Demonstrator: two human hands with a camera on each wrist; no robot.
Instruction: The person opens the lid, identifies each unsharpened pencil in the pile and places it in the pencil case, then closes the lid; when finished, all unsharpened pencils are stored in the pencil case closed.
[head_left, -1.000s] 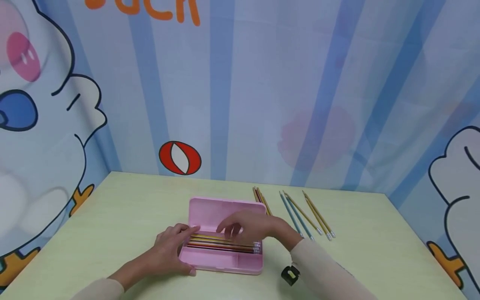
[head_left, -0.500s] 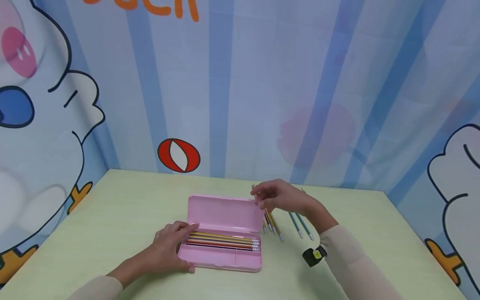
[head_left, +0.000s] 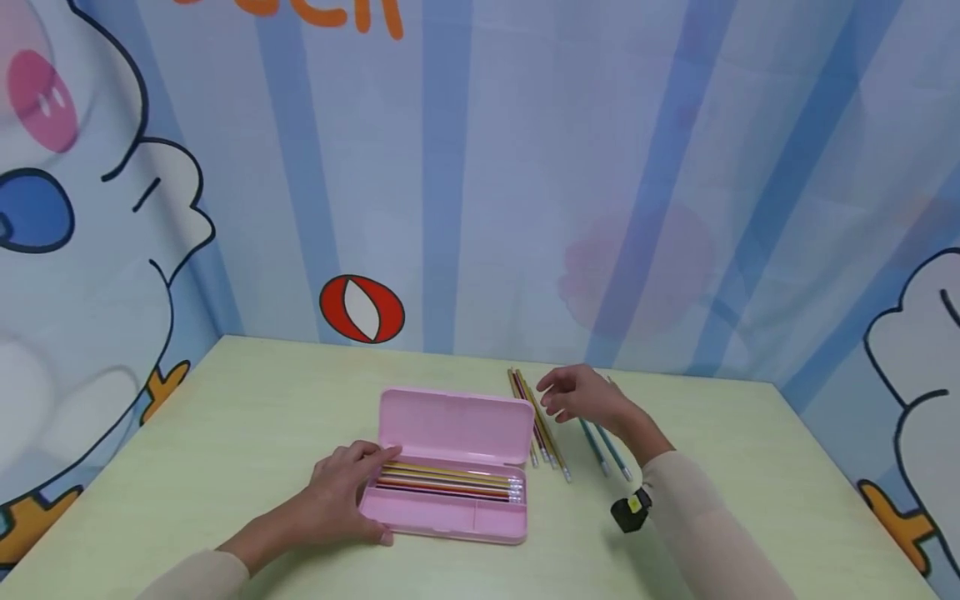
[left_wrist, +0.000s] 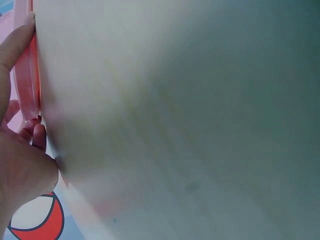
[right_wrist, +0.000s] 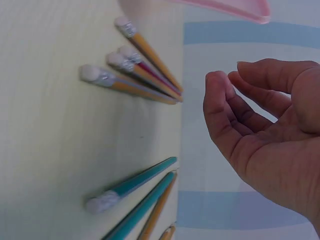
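Observation:
A pink pencil case (head_left: 431,518) lies with its lid (head_left: 457,425) raised. Several pencils (head_left: 442,482) rest side by side in its long rear compartment. My left hand (head_left: 333,493) holds the case's left end, thumb at the front edge and fingers near the hinge; the left wrist view shows the thumb (left_wrist: 17,42) against the pink edge. Above the table, right of the lid, hovers my right hand (head_left: 588,398), fingers loosely bent and holding nothing. Beside it lie several yellow and dark-red pencils (right_wrist: 145,90) with white erasers, and teal pencils (right_wrist: 142,177), partly covered by the hand in the head view.
The case's front compartment has a divider (head_left: 474,517) near its right end. More yellow pencils (right_wrist: 160,205) lie beyond the teal ones in the right wrist view. A pale table (head_left: 285,400) ends at a blue striped backdrop (head_left: 495,208) with cartoon figures.
My right hand has left the inside of the case and moved right, over the loose pencils. A group of pencils right of the lid now lies nearer the front. My left hand has stayed put.

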